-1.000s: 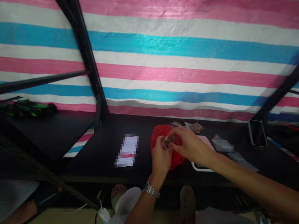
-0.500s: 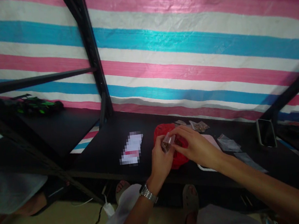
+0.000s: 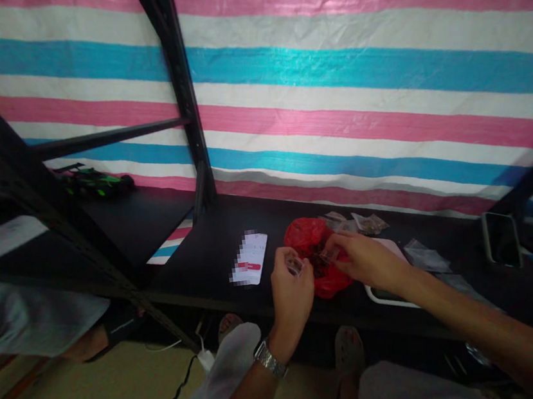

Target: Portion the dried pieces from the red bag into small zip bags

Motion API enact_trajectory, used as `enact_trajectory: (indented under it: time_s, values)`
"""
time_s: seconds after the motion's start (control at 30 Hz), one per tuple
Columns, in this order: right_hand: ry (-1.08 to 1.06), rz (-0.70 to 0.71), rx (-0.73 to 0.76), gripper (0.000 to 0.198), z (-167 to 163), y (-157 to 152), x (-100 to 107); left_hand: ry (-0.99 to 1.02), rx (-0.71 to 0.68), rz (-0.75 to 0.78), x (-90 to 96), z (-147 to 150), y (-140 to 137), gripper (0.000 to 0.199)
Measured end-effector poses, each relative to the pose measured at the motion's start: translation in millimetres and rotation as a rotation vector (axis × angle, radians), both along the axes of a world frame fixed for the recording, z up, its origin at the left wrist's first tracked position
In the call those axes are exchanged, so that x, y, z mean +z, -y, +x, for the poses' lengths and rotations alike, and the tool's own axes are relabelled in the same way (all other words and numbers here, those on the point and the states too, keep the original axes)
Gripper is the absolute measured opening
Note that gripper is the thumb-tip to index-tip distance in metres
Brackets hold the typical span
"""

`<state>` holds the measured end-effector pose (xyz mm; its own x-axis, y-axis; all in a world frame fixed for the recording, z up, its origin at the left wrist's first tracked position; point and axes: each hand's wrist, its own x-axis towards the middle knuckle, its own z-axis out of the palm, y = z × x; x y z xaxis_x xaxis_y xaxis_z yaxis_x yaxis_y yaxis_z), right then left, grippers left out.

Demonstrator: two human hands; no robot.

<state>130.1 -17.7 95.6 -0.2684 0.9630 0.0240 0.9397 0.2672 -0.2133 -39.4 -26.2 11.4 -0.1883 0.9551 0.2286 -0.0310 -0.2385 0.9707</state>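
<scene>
My left hand (image 3: 293,287) is closed round a small clear plastic bag (image 3: 294,265) with some brownish bits in it, its mouth upward. Just right of it, a red plastic bag (image 3: 299,231) lies opened out on the black shelf, with small dark brown pieces (image 3: 316,259) inside. My right hand (image 3: 359,259) reaches over the red bag's right side, fingertips pinched together at those pieces. What sits between the fingertips is too small to make out. Behind are filled clear bags (image 3: 370,222). A white tray or scale (image 3: 396,303) lies partly under my right forearm.
A lit phone (image 3: 253,259) lies left on the shelf (image 3: 191,260). Flat clear bags (image 3: 426,256) lie to the right, near a dark-screened phone (image 3: 502,240) by the rack post. A green toy car (image 3: 99,181) stands on the neighbouring shelf. Another person's arm (image 3: 87,344) shows at left.
My right hand has left the small clear bag and moved down into the red bag's contents. My left hand keeps hold of the small bag. The view has shifted slightly left.
</scene>
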Motion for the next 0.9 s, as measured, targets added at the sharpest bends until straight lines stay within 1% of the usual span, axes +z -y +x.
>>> enact_trajectory:
  time_s: [0.07,0.17,0.27,0.4,0.47,0.53,0.67,0.8,0.9]
  values:
    - [0.049,0.022,-0.047,0.022,-3,-5,-12,-0.032,-0.012,-0.026,-4.8,4,7,0.016]
    - [0.054,0.057,-0.12,0.025,-8,-13,-25,-0.042,-0.043,-0.058,-10.1,11,11,0.019]
    - [0.01,0.054,-0.181,0.027,-9,-22,-33,0.007,-0.051,-0.058,-11.8,13,2,0.024]
    - [-0.131,-0.02,-0.197,0.013,-2,-30,-41,0.08,-0.052,-0.061,-12.5,14,-18,0.028]
    - [-0.215,-0.047,-0.191,0.01,0,-31,-45,0.123,-0.055,-0.069,-13.9,16,-26,0.029]
    - [-0.298,-0.067,-0.191,0.011,2,-32,-48,0.166,-0.058,-0.076,-15.5,20,-32,0.028]
    - [-0.459,-0.126,-0.222,0.01,5,-34,-52,0.225,-0.061,-0.072,-15.7,26,-36,0.027]
    - [-0.57,-0.204,-0.26,0.01,13,-33,-49,0.243,-0.069,-0.056,-12.5,28,-36,0.025]
    - [-0.605,-0.207,-0.3,0.008,17,-31,-46,0.231,-0.067,-0.038,-11.7,26,-37,0.024]
